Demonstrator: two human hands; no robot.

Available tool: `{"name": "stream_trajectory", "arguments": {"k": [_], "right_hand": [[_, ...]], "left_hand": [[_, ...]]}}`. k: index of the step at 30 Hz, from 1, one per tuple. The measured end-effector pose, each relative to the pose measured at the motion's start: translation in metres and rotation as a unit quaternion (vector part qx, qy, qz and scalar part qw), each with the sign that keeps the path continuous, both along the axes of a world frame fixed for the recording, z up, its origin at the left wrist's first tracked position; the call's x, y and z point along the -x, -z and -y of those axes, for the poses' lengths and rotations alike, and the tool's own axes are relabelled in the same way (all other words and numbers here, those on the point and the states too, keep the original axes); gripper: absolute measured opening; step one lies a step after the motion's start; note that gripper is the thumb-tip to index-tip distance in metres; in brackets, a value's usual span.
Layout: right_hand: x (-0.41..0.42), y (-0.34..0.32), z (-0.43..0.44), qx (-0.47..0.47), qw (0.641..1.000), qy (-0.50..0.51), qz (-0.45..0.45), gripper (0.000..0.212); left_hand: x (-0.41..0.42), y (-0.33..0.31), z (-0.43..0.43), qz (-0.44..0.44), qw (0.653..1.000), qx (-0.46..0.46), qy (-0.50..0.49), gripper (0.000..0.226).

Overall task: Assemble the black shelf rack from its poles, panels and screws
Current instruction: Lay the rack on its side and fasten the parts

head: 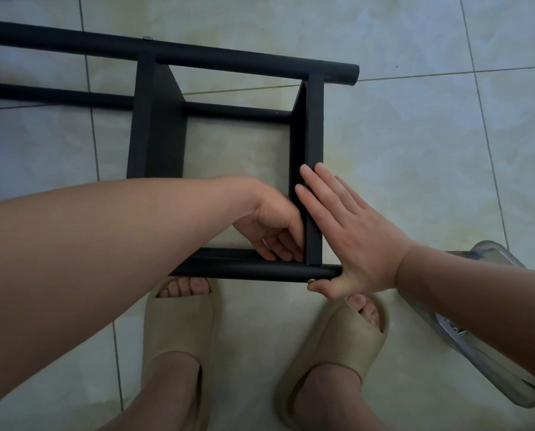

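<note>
The black shelf rack lies on its side on the tiled floor. Its far pole (pixel 197 54) and near pole (pixel 260 270) are joined by a middle panel (pixel 157 126) and an end panel (pixel 314 126). My left hand (pixel 269 225) reaches inside the frame, its fingers curled against the end panel's inner face at the corner with the near pole. My right hand (pixel 347 231) lies flat with straight fingers on the panel's outer side. Its thumb sits under the near pole's end, beside a small silver screw (pixel 312 280). Whatever my left fingertips hold is hidden.
My feet in beige slippers (pixel 179 325) (pixel 337 346) stand just in front of the near pole. A clear plastic item (pixel 478 337) lies on the floor at the right under my forearm. The rack runs out of view to the left. Pale tiles surround it.
</note>
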State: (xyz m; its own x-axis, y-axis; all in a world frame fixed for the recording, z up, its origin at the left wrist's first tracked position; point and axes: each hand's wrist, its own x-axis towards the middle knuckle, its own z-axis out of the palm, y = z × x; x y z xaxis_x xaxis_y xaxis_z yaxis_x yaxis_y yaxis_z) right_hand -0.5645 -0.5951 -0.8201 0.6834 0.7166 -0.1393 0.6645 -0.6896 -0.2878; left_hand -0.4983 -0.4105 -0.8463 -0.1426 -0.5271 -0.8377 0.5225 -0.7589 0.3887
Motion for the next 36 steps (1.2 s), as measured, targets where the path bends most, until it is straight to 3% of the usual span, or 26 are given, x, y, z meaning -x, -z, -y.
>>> {"name": "stream_trajectory", "arguments": {"k": [6, 12, 20, 25, 29, 36], "right_hand": [[0.000, 0.000, 0.000, -0.002, 1.000, 0.001, -0.001, 0.126], [0.000, 0.000, 0.000, -0.001, 1.000, 0.000, -0.002, 0.125], [-0.001, -0.001, -0.001, 0.003, 1.000, -0.001, -0.007, 0.123], [-0.001, -0.002, -0.001, 0.007, 1.000, 0.000, -0.008, 0.123], [0.000, -0.003, -0.001, 0.012, 1.000, -0.001, -0.009, 0.123], [0.000, -0.004, -0.002, 0.013, 1.000, 0.001, -0.012, 0.124]], "left_hand": [[0.002, 0.001, 0.001, 0.024, 1.000, 0.001, 0.007, 0.011], [0.001, -0.001, -0.002, 0.016, 1.000, 0.013, -0.014, 0.029], [0.003, -0.001, -0.002, 0.049, 0.999, 0.016, 0.005, 0.010], [0.002, -0.001, -0.001, 0.057, 0.998, 0.019, 0.003, 0.012], [0.003, -0.003, -0.003, 0.047, 0.999, 0.016, -0.014, 0.032], [0.011, 0.000, -0.006, 0.045, 0.999, 0.013, -0.021, 0.021]]}}
